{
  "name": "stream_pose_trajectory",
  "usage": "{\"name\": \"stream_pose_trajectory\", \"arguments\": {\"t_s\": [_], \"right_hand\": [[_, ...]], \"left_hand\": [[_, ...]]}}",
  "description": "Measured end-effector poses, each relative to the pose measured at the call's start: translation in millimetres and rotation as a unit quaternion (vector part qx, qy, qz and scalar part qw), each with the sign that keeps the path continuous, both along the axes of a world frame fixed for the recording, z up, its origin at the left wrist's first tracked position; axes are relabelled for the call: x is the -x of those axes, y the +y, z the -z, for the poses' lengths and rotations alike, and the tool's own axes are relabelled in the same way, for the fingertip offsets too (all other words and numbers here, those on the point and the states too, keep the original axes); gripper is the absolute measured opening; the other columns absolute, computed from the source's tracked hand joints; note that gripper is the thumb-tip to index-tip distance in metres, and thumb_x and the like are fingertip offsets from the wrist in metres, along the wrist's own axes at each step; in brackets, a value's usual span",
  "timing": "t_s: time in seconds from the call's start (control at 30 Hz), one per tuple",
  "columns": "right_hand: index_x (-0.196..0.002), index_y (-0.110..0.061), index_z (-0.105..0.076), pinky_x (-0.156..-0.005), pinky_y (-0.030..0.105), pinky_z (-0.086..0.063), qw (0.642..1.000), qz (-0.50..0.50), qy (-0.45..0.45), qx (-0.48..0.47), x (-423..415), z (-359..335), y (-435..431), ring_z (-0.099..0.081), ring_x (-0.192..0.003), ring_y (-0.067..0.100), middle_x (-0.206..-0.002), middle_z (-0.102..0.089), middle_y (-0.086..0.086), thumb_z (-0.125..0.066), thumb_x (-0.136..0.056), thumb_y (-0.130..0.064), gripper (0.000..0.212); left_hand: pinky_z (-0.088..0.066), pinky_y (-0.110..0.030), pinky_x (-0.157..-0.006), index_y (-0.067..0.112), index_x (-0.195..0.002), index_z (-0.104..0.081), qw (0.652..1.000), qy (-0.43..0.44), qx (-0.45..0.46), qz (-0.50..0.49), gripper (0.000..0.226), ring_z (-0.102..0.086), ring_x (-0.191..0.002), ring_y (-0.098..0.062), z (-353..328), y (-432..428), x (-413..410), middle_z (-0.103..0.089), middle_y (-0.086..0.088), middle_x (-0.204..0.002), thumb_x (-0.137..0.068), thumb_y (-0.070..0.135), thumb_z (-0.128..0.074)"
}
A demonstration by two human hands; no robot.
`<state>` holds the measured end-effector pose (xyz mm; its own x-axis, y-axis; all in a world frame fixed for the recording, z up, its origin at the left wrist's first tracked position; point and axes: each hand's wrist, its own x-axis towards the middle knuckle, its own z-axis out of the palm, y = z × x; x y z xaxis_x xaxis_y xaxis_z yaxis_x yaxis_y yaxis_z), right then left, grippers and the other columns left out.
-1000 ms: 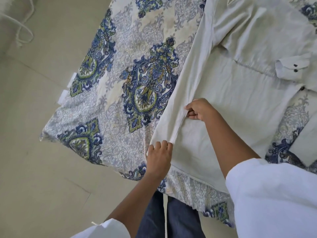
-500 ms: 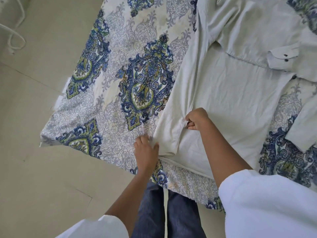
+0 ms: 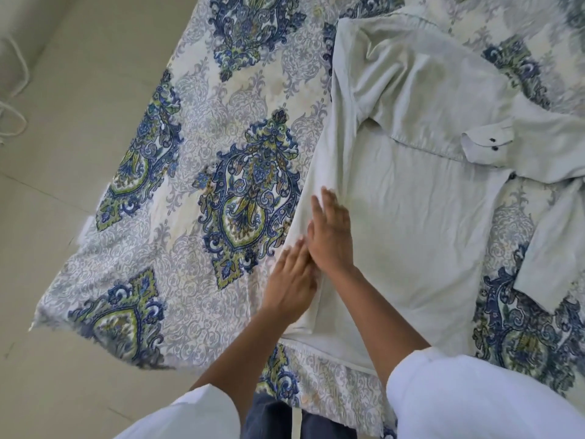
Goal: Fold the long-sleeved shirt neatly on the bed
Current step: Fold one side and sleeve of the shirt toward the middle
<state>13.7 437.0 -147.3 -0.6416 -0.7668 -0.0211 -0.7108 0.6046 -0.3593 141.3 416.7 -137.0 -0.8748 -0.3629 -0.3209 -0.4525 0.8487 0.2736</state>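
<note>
- The pale beige tiled floor [image 3: 57,217] fills the side of the view to the left of the bed, with grout lines crossing it.
- The bed [image 3: 221,128] carries a cream cotton cover printed with large blue-and-green paisley medallions and grey scrollwork; its near corner hangs over the floor, and its front edge runs just in front of the person's legs.
- The pale grey-green long-sleeved cotton shirt [image 3: 421,223] lies spread flat on the bed, right of the bed's middle medallion, hem toward the person and shoulders away.
- One sleeve of the shirt is folded across the chest, and its buttoned cuff [image 3: 484,144] with two dark buttons lies on the upper right part of the shirt.
- The other long sleeve [image 3: 550,248] trails off the shirt's right edge onto the bed cover, angled down toward the near side.
- The shirt's left side is turned in along a long lengthwise fold running from the shoulder to the hem.
- The person's white sleeves [image 3: 474,397] fill the bottom of the view, nearer than the shirt's hem, with dark blue trousers [image 3: 272,416] between them.
- The right hand [image 3: 330,236] lies open and flat, palm down, fingers stretched, pressing on the folded left edge of the shirt.
- The left hand [image 3: 292,280] is likewise open and flat, palm down on the same fold, just nearer the hem, its fingertips touching the right hand's wrist side. Neither hand grips anything.
</note>
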Motion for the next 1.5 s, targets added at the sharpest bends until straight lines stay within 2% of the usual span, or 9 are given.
{"name": "stream_pose_trajectory", "arguments": {"t_s": [0.17, 0.33, 0.47, 0.57, 0.8, 0.93, 1.13, 1.3, 1.5], "right_hand": [[-0.136, -0.003, -0.045, -0.108, 0.048, -0.031, 0.996, -0.036, 0.01, -0.075, 34.8, 31.8, -11.7, -0.038, -0.136, 0.032, -0.145, -0.041, 0.017, -0.028, -0.092, -0.034, 0.056], [-0.139, -0.002, -0.038, -0.111, 0.035, -0.026, 0.98, 0.155, -0.106, 0.067, 114.6, 14.2, -53.8, -0.03, -0.138, 0.031, -0.146, -0.038, 0.019, -0.035, -0.098, -0.022, 0.045], [-0.102, -0.005, -0.056, -0.076, 0.03, -0.041, 0.874, 0.363, -0.282, 0.155, 166.0, -11.9, -89.2, -0.056, -0.101, 0.029, -0.103, -0.061, 0.011, -0.049, -0.092, -0.021, 0.02], [-0.066, -0.007, -0.049, -0.058, 0.027, -0.033, 0.888, 0.351, -0.292, 0.056, 191.1, -16.7, -93.9, -0.049, -0.066, 0.024, -0.068, -0.05, 0.006, -0.051, -0.086, -0.012, 0.021], [-0.091, -0.008, -0.055, -0.073, 0.032, -0.042, 0.908, 0.358, -0.206, 0.073, 192.2, -16.9, -80.2, -0.057, -0.092, 0.027, -0.1, -0.06, 0.011, -0.049, -0.089, -0.016, 0.009], [-0.089, 0.002, -0.057, -0.079, 0.036, -0.04, 0.957, 0.207, -0.021, 0.202, 163.3, -14.1, -86.5, -0.051, -0.097, 0.032, -0.098, -0.058, 0.019, -0.047, -0.084, -0.004, 0.013], [-0.123, 0.002, -0.053, -0.106, 0.032, -0.033, 0.981, 0.133, -0.092, 0.105, 174.0, 6.3, -95.7, -0.042, -0.13, 0.027, -0.133, -0.051, 0.016, -0.038, -0.095, -0.008, 0.034], [-0.11, 0.001, -0.062, -0.09, 0.029, -0.043, 0.961, 0.18, -0.072, 0.199, 175.5, 0.7, -98.2, -0.054, -0.109, 0.029, -0.108, -0.064, 0.013, -0.044, -0.091, -0.005, 0.027], [-0.125, -0.002, -0.057, -0.1, 0.016, -0.028, 0.971, 0.149, -0.111, 0.149, 204.7, 6.2, -106.8, -0.047, -0.125, 0.022, -0.127, -0.059, 0.012, -0.041, -0.094, -0.004, 0.034]], "left_hand": [[-0.013, -0.038, -0.115, 0.012, -0.149, -0.016, 0.999, 0.007, -0.005, 0.047, 0.059, -0.01, -0.146, -0.021, 28.7, 0.7, -15.1, -0.019, -0.009, -0.156, -0.098, 0.039, -0.027], [-0.024, -0.041, -0.107, 0.013, -0.137, -0.038, 0.998, 0.041, 0.014, 0.036, 0.053, -0.04, -0.133, -0.025, 22.4, -6.6, -2.5, -0.045, -0.009, -0.144, -0.092, 0.04, -0.031], [-0.022, -0.039, -0.108, 0.007, -0.137, -0.042, 0.997, 0.071, 0.025, 0.029, 0.058, -0.036, -0.133, -0.026, 26.9, -47.9, 60.1, -0.044, -0.01, -0.144, -0.09, 0.039, -0.033], [-0.01, -0.036, -0.115, 0.007, -0.148, -0.02, 0.998, 0.042, 0.013, 0.046, 0.063, -0.013, -0.145, -0.022, 37.7, -78.0, 95.5, -0.015, -0.007, -0.157, -0.096, 0.042, -0.023], [-0.039, -0.04, -0.101, 0.005, -0.125, -0.055, 0.995, 0.082, 0.057, -0.025, 0.054, -0.057, -0.116, -0.03, 23.5, -84.9, 129.9, -0.058, -0.012, -0.128, -0.09, 0.037, -0.032], [-0.02, -0.04, -0.114, 0.004, -0.139, -0.04, 0.993, 0.11, 0.034, -0.013, 0.057, -0.034, -0.137, -0.029, 13.8, -114.5, 191.1, -0.038, -0.015, -0.147, -0.093, 0.034, -0.026], [-0.005, -0.033, -0.117, 0.009, -0.149, -0.013, 0.994, 0.098, -0.031, -0.037, 0.062, -0.011, -0.145, -0.02, 30.0, -147.2, 215.4, -0.013, -0.008, -0.158, -0.094, 0.036, -0.009], [-0.041, -0.041, -0.083, 0.001, -0.108, -0.056, 0.896, 0.226, -0.208, -0.322, 0.029, -0.051, -0.099, -0.032, 19.1, -170.5, 261.9, -0.054, -0.02, -0.107, -0.094, 0.021, -0.041], [-0.034, -0.024, -0.053, 0.014, -0.058, -0.039, 0.904, 0.086, -0.259, -0.33, 0.031, -0.045, -0.07, -0.021, 16.9, -210.3, 306.0, -0.04, 0.002, -0.059, -0.087, 0.012, -0.05]]}}
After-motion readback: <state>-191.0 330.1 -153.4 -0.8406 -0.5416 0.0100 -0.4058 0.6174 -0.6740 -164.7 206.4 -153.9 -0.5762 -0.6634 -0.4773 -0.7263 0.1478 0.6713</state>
